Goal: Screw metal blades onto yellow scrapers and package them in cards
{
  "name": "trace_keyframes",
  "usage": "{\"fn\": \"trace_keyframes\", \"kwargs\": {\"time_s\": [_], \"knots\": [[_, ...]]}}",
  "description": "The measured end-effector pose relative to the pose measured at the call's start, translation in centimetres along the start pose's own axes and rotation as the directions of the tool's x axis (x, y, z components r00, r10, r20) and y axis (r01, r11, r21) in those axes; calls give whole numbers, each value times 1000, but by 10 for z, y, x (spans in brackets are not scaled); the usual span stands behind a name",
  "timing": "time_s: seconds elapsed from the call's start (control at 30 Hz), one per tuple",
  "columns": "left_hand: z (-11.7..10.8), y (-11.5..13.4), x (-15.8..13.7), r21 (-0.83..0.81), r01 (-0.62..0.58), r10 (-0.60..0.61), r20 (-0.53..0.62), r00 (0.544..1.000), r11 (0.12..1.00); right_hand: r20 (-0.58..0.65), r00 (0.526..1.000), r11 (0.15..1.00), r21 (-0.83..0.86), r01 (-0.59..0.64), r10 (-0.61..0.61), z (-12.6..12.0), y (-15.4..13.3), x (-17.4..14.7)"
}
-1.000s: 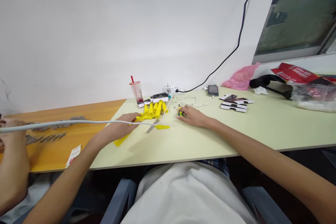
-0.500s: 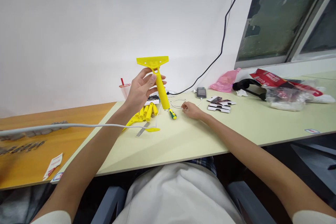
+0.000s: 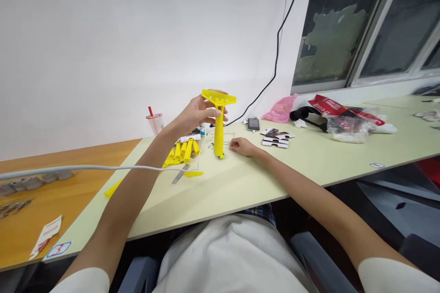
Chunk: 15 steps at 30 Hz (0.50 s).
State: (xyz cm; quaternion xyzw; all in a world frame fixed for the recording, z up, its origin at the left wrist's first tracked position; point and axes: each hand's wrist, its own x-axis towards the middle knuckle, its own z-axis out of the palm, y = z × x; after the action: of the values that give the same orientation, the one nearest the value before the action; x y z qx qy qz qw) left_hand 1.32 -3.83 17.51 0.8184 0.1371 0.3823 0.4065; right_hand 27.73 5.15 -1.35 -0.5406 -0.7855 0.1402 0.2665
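Here, left grip (image 3: pixel 196 113) pinching yellow T-shaped plastic scraper (image 3: pixel 219 136) below head, upright above pale-green counter (image 3: pixel 254 183), toward wall-side edge; right grip (image 3: pixel 242 146) curled lower, whether pinching anything cannot be told.

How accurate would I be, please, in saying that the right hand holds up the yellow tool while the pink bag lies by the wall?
One detail is wrong: the head view shows the left hand holding up the yellow tool; the pink bag does lie by the wall.
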Motion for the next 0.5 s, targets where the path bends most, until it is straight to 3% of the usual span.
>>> {"fn": "trace_keyframes", "kwargs": {"time_s": [0.1, 0.27, 0.37, 0.43, 0.5], "knots": [[-6, 10, -6, 24, -30, 30, -12, 999, 999, 2, 1000, 1000, -16, -7, 7, 2, -2, 0], [-28, 20, -17, 80, -180, 193, -206, 959, 980, 13, 1000, 998, -55, -13, 14, 5, -2, 0], [-41, 23, -24, 86, -209, 224, -245, 943, 974, -19, 1000, 997, -75, 3, -4, 6, -10, -2], [-47, 24, -26, 81, -227, 241, -291, 926, 971, -64, 997, 996, -81, 48, -53, 7, -22, -6], [-51, 22, -27, 68, -258, 265, -341, 902, 964, -86, 979, 982, -68, 178, -183, 10, -42, -12]]}}
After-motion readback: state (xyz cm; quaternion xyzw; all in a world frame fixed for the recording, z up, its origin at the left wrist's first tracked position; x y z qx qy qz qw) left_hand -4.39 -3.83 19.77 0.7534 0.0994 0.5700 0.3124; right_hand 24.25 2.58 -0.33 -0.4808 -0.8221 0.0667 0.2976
